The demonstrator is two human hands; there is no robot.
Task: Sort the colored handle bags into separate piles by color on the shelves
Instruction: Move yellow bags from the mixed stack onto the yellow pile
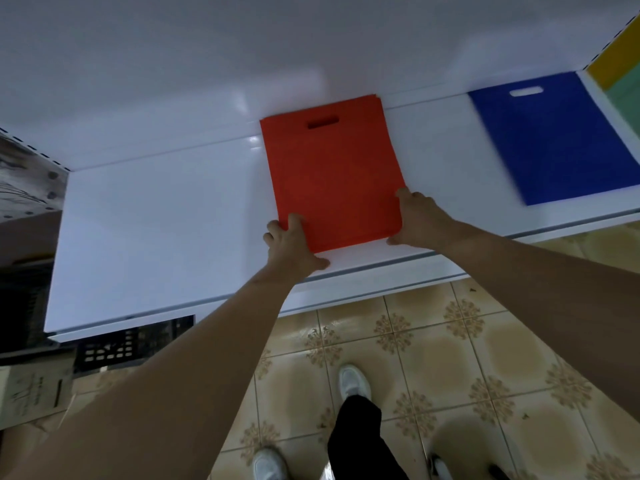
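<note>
A: We logged the red bag pile (334, 174) lying flat on the white shelf (156, 230), its long axis running away from us toward the back wall (242, 46), with the handle slot (322, 123) at the far end. The near short edge sat close to the shelf's front lip.

B: And our hands?

A: Both at the near corners. The left hand (294, 245) was on the near-left corner, its fingers (297, 225) curled over the top face and the thumb underneath or along the front edge; we judged it a pinch on the bag. The right hand (417, 216) lay along the right edge at the near-right corner, fingers fairly straight and together, pressing the side rather than gripping, as far as we could tell.

B: So the pile lay straight ahead of both sets of fingers, neither arm clearly nearer?

A: Agreed. Any squaring-up would run along that long axis, inward toward the wall.

B: Materials?

A: The bag looked like matte non-woven fabric: flat, rectangular, soft corners, die-cut handle. More than one layer showed at the far edge, so we judged it a stack. The shelf was glossy painted metal and would probably let the fabric slide.

B: Neighbours?

A: A blue bag (561, 136) of the same cut lay well apart to the right on the same shelf. Yellow (620, 53) and green (628, 98) patches showed beyond it, cropped by the frame.
</note>
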